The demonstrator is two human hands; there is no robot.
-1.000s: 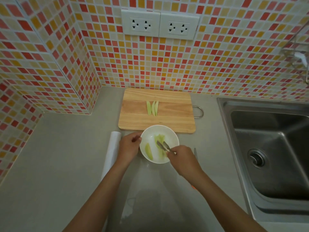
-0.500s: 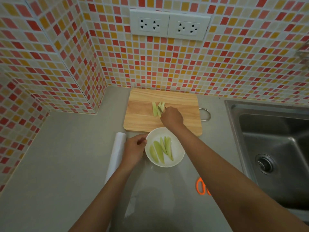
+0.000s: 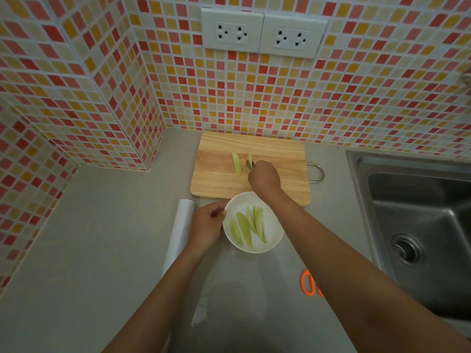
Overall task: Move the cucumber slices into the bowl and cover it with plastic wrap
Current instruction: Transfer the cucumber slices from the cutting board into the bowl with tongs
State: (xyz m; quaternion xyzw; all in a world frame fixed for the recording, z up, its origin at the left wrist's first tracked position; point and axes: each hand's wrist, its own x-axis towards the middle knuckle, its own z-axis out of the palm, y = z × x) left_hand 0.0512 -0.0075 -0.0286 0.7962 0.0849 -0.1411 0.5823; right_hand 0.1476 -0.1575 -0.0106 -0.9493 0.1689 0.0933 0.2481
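Head view looks down on a grey counter [image 3: 102, 238] in a corner of red, orange and yellow mosaic tile. A white bowl [image 3: 274, 238] sits just in front of a wooden cutting board [image 3: 280, 159] and holds several long, pale green cucumber slices [image 3: 248, 226], wedge-shaped, lying side by side and partly overlapping. Two more slices are on the board: one slice [image 3: 236, 164] lies alone, and a second slice [image 3: 249, 159] is beside it, pinched by metal tongs [image 3: 249, 166] that stick out of the right hand [image 3: 263, 178]. That hand is closed around the tongs. The left hand [image 3: 207, 225] grips the bowl's left rim, thumb on the edge. A roll of plastic wrap [image 3: 179, 233] lies on the counter just left of that hand. Orange scissor handles [image 3: 307, 281] show beside the right forearm, near the steel sink [image 3: 420, 225].
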